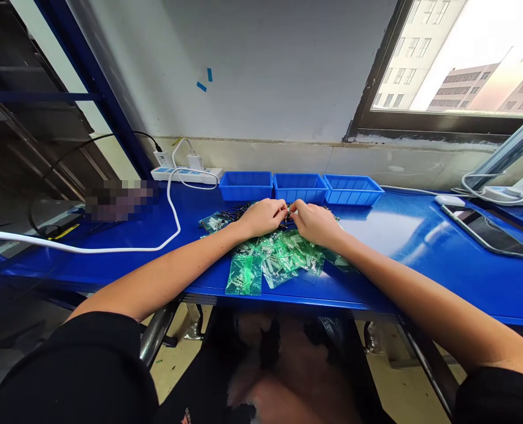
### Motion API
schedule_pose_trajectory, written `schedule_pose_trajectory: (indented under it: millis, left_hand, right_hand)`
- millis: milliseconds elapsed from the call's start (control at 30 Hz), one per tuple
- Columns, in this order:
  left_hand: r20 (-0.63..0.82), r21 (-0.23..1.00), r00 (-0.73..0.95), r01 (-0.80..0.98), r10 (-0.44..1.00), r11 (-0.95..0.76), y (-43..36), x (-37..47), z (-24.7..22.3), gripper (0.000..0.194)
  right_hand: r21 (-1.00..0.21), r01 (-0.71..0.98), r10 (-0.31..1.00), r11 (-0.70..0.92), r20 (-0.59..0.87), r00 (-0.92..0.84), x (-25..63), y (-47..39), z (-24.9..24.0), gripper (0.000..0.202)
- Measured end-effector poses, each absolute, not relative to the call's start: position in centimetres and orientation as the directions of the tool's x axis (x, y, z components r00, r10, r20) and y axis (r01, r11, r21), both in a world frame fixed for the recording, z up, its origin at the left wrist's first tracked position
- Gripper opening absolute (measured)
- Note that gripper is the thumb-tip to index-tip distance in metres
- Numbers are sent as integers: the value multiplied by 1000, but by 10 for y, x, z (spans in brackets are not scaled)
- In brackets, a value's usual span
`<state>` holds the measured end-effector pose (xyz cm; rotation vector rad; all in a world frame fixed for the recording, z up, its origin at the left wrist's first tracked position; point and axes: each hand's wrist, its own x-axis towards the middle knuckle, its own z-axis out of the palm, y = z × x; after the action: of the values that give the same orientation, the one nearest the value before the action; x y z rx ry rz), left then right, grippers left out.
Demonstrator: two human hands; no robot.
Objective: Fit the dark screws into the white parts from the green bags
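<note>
My left hand (264,218) and my right hand (314,222) are close together over a heap of small packets, fingers pinched. Between the fingertips is something small and dark, too small to name. Green-tinted clear packets (288,254) with small pale pieces inside lie under and in front of my hands. One packet (245,274) lies near the table's front edge. Small black pieces (239,212) are scattered behind and beside my left hand, partly hidden by it.
Three blue bins (246,187) stand in a row behind my hands. A white power strip (186,175) with a white cable is at back left. A phone (489,231) and a white case (449,201) lie on the blue table (442,277) at right.
</note>
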<state>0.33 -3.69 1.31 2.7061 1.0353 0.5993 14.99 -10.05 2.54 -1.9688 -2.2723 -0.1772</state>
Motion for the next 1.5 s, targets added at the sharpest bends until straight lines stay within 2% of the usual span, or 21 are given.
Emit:
schedule_pose_trajectory:
  millis: [200,567,1067,1500]
  left_hand:
    - [323,429,637,560,699,-709,-39,3,14,12]
    - [300,350,626,629,720,-694,-40,2,16,16]
    - [299,346,639,619,708,-705,-40,2,14,16]
    - [304,409,645,576,701,-708,-38,3,12,10]
  right_hand:
    - [11,992,977,128,170,-128,150,-99,25,27]
    - [-25,992,974,125,193,-118,149,-101,25,26]
    - [-41,992,970,117,218,-106,150,-99,24,21]
    - [-20,994,973,108,210,-102,151,-99,22,21]
